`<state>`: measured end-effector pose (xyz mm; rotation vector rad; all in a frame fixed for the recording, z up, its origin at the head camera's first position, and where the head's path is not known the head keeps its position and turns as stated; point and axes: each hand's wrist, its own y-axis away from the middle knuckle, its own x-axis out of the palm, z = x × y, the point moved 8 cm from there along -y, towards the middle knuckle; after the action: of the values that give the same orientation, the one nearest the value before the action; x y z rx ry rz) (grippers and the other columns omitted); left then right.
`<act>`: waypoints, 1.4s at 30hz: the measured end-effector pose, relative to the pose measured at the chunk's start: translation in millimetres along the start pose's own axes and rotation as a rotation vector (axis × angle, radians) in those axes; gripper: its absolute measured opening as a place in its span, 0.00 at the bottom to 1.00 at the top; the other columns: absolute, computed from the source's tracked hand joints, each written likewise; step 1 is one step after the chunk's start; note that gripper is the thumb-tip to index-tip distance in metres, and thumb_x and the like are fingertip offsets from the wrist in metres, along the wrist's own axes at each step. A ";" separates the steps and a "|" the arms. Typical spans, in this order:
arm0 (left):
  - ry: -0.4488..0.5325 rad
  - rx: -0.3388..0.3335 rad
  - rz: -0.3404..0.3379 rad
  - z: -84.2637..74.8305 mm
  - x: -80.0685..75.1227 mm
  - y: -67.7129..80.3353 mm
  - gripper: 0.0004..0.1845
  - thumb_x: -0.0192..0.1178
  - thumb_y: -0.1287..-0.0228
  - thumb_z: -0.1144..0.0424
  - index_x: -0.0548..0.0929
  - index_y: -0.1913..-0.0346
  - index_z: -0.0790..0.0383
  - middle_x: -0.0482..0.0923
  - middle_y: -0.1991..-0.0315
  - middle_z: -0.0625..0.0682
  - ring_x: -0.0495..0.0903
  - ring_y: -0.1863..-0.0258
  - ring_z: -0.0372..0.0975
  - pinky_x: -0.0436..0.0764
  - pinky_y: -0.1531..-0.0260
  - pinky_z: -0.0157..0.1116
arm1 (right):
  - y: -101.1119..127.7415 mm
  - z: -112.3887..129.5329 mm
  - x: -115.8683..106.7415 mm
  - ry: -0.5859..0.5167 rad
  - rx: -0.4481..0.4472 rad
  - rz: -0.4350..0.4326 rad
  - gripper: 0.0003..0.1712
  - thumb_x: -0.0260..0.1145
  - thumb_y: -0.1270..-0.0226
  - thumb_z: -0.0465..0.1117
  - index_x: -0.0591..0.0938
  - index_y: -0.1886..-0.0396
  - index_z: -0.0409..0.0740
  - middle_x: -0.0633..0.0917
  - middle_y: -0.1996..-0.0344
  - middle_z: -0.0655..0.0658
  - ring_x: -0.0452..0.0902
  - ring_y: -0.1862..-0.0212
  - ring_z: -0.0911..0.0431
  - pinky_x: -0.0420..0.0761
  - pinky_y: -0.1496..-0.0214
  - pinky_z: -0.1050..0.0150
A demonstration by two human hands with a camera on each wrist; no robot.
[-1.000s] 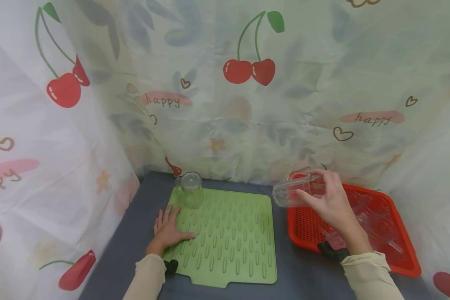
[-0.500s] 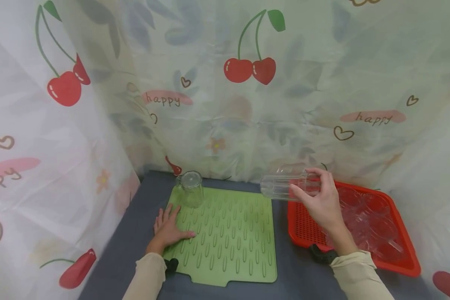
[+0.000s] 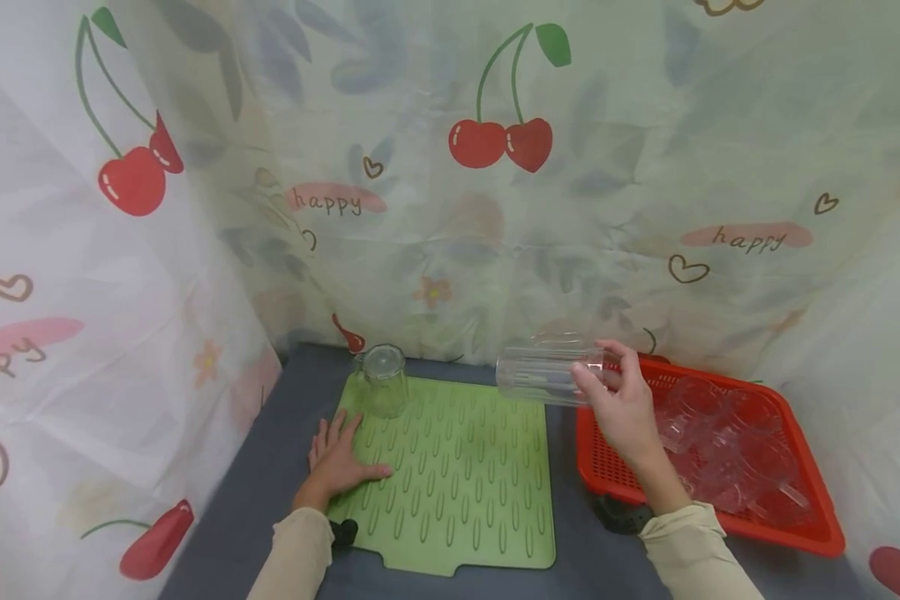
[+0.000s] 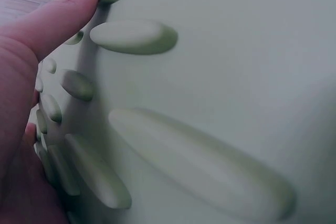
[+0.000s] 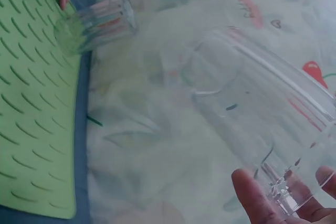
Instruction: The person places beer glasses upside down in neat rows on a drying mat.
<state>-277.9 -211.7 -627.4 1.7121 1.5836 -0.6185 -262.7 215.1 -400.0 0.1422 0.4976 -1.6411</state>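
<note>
A clear glass (image 3: 543, 377) is held on its side in the air by the right hand (image 3: 622, 404), above the gap between the green ribbed mat (image 3: 457, 475) and the red basket (image 3: 607, 467); the fingers are curled round its right end, with the thumb on the near side, and the other end is pointed left, over the far right corner of the mat; in the right wrist view the same glass (image 5: 262, 129) is seen close up, pinched near its thick base by fingertips (image 5: 252, 198), with nothing of the mat touched by it; the left hand (image 3: 337, 462) is laid flat on the near left part of the mat, fingers straight and spread, nothing being gripped by it; in the left wrist view a finger (image 4: 58, 14) is seen pressed along the raised ribs of the mat (image 4: 220, 93); a second glass (image 3: 384, 379) is stood mouth down on the far left corner of the mat, just beyond the left fingertips and well apart from the held glass; several more clear glasses (image 3: 727, 450) are piled in the right part of the red basket, which is set to the right of the mat on the dark grey tabletop (image 3: 270, 467); the scene is closed in at the far side and the left by a cherry-printed curtain (image 3: 450, 167).
</note>
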 end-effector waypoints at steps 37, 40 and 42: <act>0.003 0.008 -0.007 -1.8 3.4 -1.4 0.68 0.79 0.59 0.34 0.54 0.18 0.52 0.37 0.16 0.59 0.29 0.18 0.64 0.36 0.25 0.69 | 16.0 -37.2 90.8 -0.216 0.086 0.069 0.25 0.44 0.14 0.51 0.60 0.28 0.45 0.70 0.39 0.39 0.69 0.41 0.49 0.72 0.43 0.59; -0.020 -0.001 0.001 -0.3 4.1 -1.4 0.68 0.78 0.58 0.33 0.52 0.17 0.51 0.36 0.15 0.58 0.28 0.18 0.63 0.37 0.24 0.69 | 18.7 -38.9 94.6 -0.236 0.090 0.062 0.25 0.41 0.14 0.52 0.60 0.28 0.45 0.71 0.39 0.39 0.72 0.38 0.46 0.74 0.42 0.57; -0.039 0.000 0.005 0.7 4.7 -1.9 0.67 0.77 0.57 0.32 0.52 0.17 0.50 0.35 0.15 0.58 0.28 0.18 0.62 0.37 0.24 0.69 | 19.6 -40.0 95.6 -0.248 0.090 0.056 0.25 0.40 0.13 0.53 0.61 0.28 0.46 0.71 0.38 0.38 0.72 0.36 0.45 0.74 0.40 0.55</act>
<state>-279.0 -209.2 -631.7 1.6932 1.5523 -0.6452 -265.0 142.5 -476.4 0.0182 0.2286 -1.6004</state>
